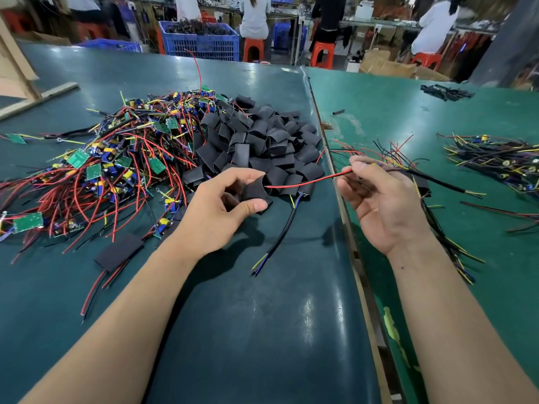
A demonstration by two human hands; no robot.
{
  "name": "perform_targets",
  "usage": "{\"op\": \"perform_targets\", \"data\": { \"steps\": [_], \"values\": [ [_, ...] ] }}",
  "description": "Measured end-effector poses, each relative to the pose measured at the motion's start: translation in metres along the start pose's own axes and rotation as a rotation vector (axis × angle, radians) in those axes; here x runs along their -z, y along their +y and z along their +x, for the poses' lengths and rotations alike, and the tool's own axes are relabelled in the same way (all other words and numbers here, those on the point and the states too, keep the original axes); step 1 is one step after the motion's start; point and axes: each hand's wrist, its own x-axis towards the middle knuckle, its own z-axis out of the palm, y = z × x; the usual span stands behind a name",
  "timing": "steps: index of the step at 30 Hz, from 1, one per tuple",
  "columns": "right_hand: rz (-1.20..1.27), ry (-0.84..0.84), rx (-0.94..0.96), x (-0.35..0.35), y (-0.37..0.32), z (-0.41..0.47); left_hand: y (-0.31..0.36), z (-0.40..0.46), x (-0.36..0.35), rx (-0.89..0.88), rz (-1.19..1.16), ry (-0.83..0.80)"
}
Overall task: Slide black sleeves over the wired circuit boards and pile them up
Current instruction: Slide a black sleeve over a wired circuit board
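My left hand [221, 208] pinches a sleeve [256, 192], mouth held open. My right hand [382, 199] pinches the red wire [306, 182] beside it, likely drawing the board through.

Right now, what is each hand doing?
Left hand: pinches a black sleeve.
Right hand: pinches the red wire coming out of that sleeve.

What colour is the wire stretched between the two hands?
Red; the wire shows clearly in the head view.
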Motion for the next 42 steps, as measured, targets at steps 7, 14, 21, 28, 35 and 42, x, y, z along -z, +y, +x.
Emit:
{"op": "perform_targets", "data": {
  "steps": [7,14,21,28,35,42],
  "values": [
    [-0.064,0.048,0.048,0.001,0.005,0.002,-0.001,0.000,0.001,-0.029,0.028,-0.029],
    [-0.153,-0.001,0.135,-0.001,0.008,-0.001,-0.004,-0.002,0.001,-0.093,0.194,0.021],
    [-0.314,-0.067,0.238,-0.010,0.015,-0.007,-0.003,-0.001,-0.003,-0.294,0.599,0.040],
    [-0.104,-0.155,-0.022,-0.010,0.008,-0.009,0.003,-0.002,-0.010,-0.278,0.479,-0.032],
    [-0.202,-0.251,-0.046,-0.022,0.022,-0.013,0.006,-0.003,-0.020,-0.299,0.468,-0.014],
    [-0.306,-0.210,0.103,-0.017,0.026,-0.010,0.009,-0.004,-0.020,-0.327,0.393,0.074]
  ]
}}
